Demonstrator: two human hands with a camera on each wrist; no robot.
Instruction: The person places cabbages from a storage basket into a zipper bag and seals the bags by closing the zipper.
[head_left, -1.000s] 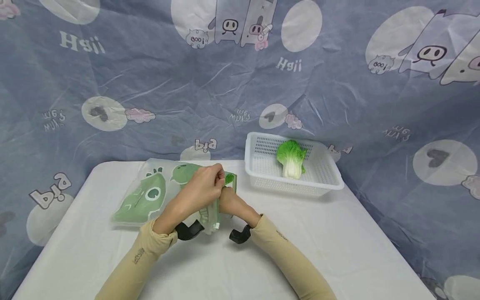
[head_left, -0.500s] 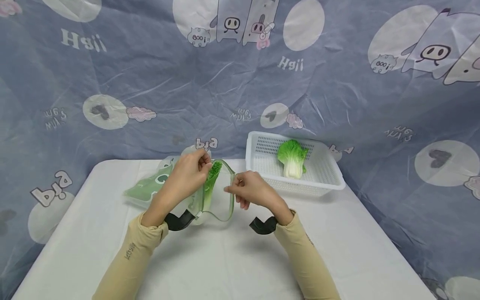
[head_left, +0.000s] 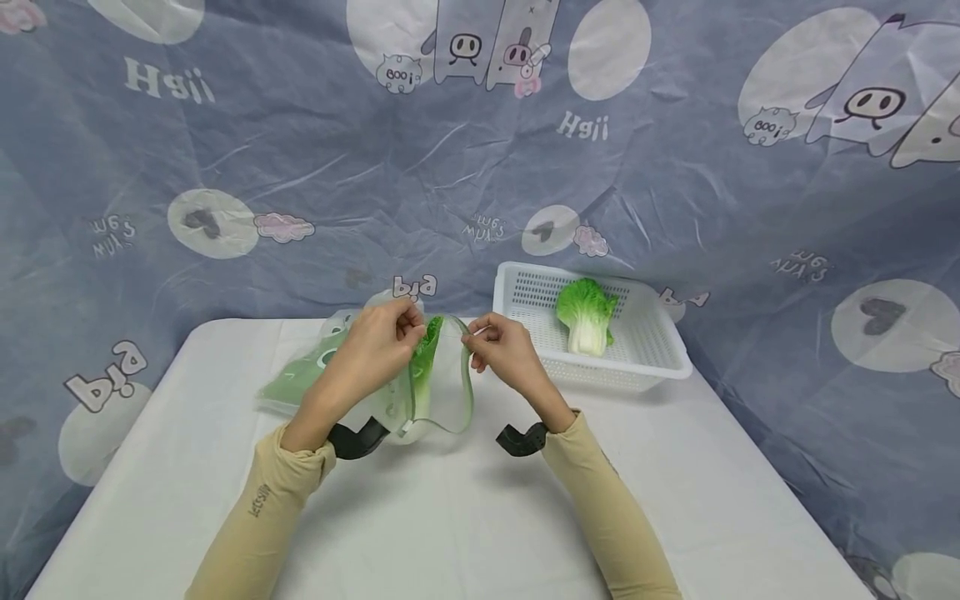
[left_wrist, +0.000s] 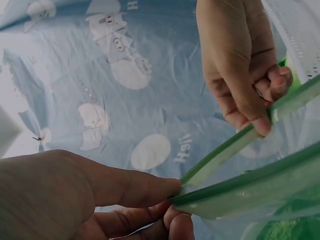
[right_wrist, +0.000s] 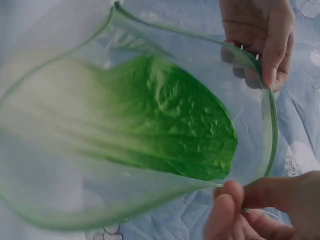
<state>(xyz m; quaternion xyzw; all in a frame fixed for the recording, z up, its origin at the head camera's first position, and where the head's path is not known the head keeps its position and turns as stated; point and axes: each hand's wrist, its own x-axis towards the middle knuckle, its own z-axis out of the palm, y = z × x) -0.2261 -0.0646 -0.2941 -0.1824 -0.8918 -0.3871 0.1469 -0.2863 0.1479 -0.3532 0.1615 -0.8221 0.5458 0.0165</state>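
A clear zip bag (head_left: pixel 296 379) with a green print stands with its mouth spread toward the right, its green zip rim (right_wrist: pixel 272 135) forming a loop. Inside lies a leafy green-and-white vegetable (right_wrist: pixel 170 120), like a Chinese cabbage leaf; in the head view its green top shows at the mouth. My left hand (head_left: pixel 378 342) pinches the rim's upper corner between thumb and fingers. On the right side of the loop, my right hand (head_left: pixel 506 350) pinches the rim with thumb and index finger, as the left wrist view shows where the right hand's thumb (left_wrist: pixel 250 102) presses the strip.
A white perforated plastic basket (head_left: pixel 517 362) stands at the back right of the white table (head_left: pixel 465 525). In it lies a small head of Chinese cabbage (head_left: pixel 587 321). A blue-grey printed cloth (head_left: pixel 465 167) hangs behind the table.
My hands, together at the bag a second ago, have moved apart and the bag's mouth has opened. Since half a second ago my right hand has risen and taken hold of the rim.
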